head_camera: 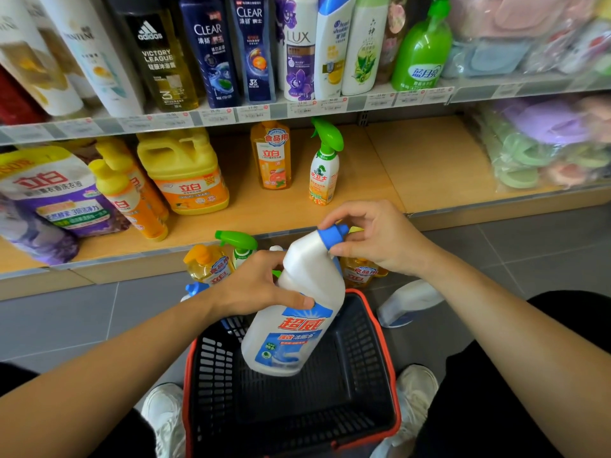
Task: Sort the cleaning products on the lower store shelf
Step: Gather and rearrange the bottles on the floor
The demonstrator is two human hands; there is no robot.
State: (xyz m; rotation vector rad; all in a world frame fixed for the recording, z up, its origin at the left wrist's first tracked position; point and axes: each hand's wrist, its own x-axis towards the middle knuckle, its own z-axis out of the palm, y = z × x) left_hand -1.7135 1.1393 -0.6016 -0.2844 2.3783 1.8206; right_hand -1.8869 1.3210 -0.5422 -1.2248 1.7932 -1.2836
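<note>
The bottle point(297, 292) is held tilted above the basket point(386, 352), clear of its rim. The left hand point(258, 285) is wrapped round the bottle's waist, thumb laid across the front just above the label, so that grip is clamped on the body. The right hand point(373, 236) has its grip pinched on the blue cap point(332, 234), by the fingertips only. Whether the cap is being turned cannot be told.

Should the cap be loosened at this tilt, cleaner could be spilled down the neck. Little weight can be borne by the pinch, so if the left hand were released first the bottle would likely be dropped into the basket.

Farther out, floor bottles point(208, 264) are crowded at the basket's far edge and could be knocked by a passing forearm. On the shelf point(380, 166) beyond, the sprayer point(324, 170) might be toppled if the bottle is set down close beside it rather than on the bare board to the right.
</note>
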